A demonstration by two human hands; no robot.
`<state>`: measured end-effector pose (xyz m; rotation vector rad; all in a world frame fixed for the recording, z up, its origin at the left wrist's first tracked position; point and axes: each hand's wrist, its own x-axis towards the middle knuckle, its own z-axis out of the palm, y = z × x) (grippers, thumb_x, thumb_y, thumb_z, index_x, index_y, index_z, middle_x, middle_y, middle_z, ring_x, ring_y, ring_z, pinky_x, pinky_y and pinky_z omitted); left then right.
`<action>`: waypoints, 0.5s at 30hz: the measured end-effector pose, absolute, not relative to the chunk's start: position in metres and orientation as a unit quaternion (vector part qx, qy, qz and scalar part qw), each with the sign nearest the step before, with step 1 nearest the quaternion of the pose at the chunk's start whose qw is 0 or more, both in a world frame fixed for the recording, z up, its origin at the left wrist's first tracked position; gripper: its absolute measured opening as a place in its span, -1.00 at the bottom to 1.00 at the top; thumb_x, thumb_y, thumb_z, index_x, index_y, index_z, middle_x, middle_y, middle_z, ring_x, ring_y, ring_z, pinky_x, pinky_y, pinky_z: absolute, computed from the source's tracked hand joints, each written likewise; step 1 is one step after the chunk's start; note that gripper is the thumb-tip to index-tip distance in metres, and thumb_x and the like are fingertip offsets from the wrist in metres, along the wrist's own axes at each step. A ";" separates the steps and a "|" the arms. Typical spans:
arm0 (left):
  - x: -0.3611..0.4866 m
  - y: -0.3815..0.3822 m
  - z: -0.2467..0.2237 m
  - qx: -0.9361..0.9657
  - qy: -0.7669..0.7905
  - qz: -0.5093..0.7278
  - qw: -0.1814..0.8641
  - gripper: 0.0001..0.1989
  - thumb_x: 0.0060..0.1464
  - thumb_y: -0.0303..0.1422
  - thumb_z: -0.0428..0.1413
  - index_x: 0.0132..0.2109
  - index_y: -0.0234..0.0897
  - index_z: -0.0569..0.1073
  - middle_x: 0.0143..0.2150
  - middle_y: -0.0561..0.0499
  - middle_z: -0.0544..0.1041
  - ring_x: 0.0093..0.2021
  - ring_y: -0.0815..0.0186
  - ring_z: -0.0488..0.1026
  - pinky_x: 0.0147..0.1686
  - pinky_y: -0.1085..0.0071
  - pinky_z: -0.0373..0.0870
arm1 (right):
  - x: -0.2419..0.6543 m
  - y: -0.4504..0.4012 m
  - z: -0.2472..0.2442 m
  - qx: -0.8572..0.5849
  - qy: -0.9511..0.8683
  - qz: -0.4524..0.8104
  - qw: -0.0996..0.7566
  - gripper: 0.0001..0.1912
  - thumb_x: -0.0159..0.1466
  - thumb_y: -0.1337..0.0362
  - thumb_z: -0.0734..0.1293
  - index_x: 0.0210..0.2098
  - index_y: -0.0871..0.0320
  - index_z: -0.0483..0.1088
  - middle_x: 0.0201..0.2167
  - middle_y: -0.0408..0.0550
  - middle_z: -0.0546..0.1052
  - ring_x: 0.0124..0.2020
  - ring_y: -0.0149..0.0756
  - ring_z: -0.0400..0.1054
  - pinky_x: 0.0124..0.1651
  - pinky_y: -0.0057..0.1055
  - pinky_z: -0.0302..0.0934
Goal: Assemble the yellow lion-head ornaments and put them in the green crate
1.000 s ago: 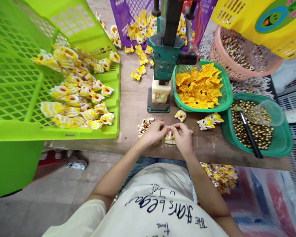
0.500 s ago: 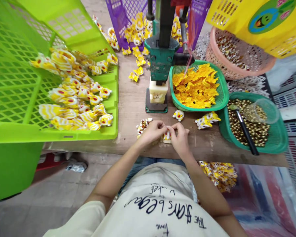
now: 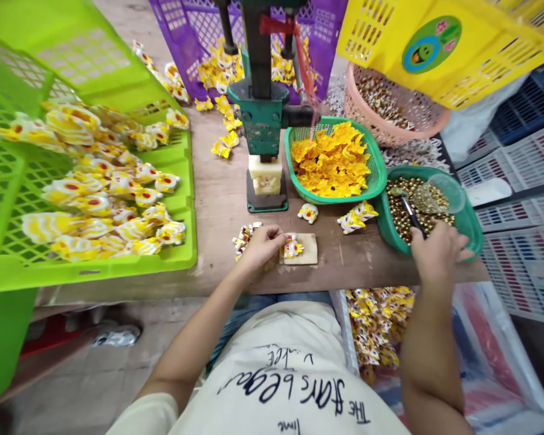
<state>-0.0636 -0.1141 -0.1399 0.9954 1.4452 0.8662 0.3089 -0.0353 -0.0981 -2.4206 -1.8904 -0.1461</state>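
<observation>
Figure (image 3: 292, 247) on block (image 3: 310, 249), right hand (image 3: 437, 251) moved to bead basket (image 3: 473, 226)

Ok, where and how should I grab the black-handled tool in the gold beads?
Probably by the black handle, from the near side with your right hand: the handle's slim and slants toward you, while the head lies on the beads.

A small-parts workshop, judging by the green bench press (image 3: 262, 124), piled crates (image 3: 174, 45) and part-filled baskets (image 3: 381, 181).
</observation>
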 end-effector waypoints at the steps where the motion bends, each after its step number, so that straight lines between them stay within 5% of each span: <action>1: -0.064 -0.114 -0.140 0.417 0.612 0.368 0.562 -0.73 0.01 -0.20 0.08 -0.52 -0.24 0.25 -0.73 0.21 0.20 -0.75 0.50 0.10 -0.71 0.53 -0.06 | 0.319 -0.031 -0.098 -0.797 -0.602 -0.048 0.006 -0.57 0.29 0.12 0.26 -0.01 0.32 0.42 -0.19 0.33 0.49 -0.05 0.15 0.29 -0.05 0.00 0.06; 4: -0.063 -0.115 -0.140 0.413 0.613 0.374 0.560 -0.73 0.00 -0.21 0.09 -0.52 -0.25 0.26 -0.73 0.21 0.20 -0.77 0.51 0.10 -0.72 0.54 -0.06 | 0.328 -0.031 -0.095 -0.772 -0.635 -0.035 0.013 -0.63 0.28 0.17 0.24 -0.08 0.30 0.49 -0.36 0.22 0.51 -0.26 -0.02 0.35 -0.15 -0.12 0.07; 8: -0.061 -0.116 -0.139 0.405 0.613 0.377 0.564 -0.71 0.02 -0.20 0.09 -0.52 -0.24 0.25 -0.74 0.21 0.19 -0.78 0.51 0.11 -0.74 0.54 -0.07 | 0.307 -0.066 -0.058 -0.741 -0.644 -0.028 0.188 -0.63 0.27 0.09 0.27 -0.08 0.20 0.47 -0.42 0.16 0.49 -0.40 -0.11 0.33 -0.29 -0.19 0.12; 11: -0.060 -0.116 -0.137 0.402 0.615 0.378 0.563 -0.73 0.01 -0.22 0.08 -0.52 -0.23 0.23 -0.74 0.22 0.17 -0.78 0.51 0.10 -0.74 0.54 -0.08 | 0.268 -0.109 -0.027 -0.681 -0.659 0.109 0.299 -0.68 0.25 -0.06 0.27 -0.23 0.04 0.43 -0.60 -0.03 0.38 -0.61 -0.21 0.22 -0.52 -0.31 0.09; 15: -0.059 -0.117 -0.134 0.411 0.611 0.391 0.552 -0.75 -0.01 -0.24 0.07 -0.52 -0.23 0.23 -0.72 0.22 0.18 -0.75 0.51 0.09 -0.71 0.53 -0.06 | 0.205 -0.158 -0.033 -0.594 -0.695 0.317 0.254 -0.60 0.31 -0.12 0.12 -0.30 0.02 0.38 -0.68 -0.18 0.32 -0.74 -0.34 0.08 -0.65 -0.41 0.01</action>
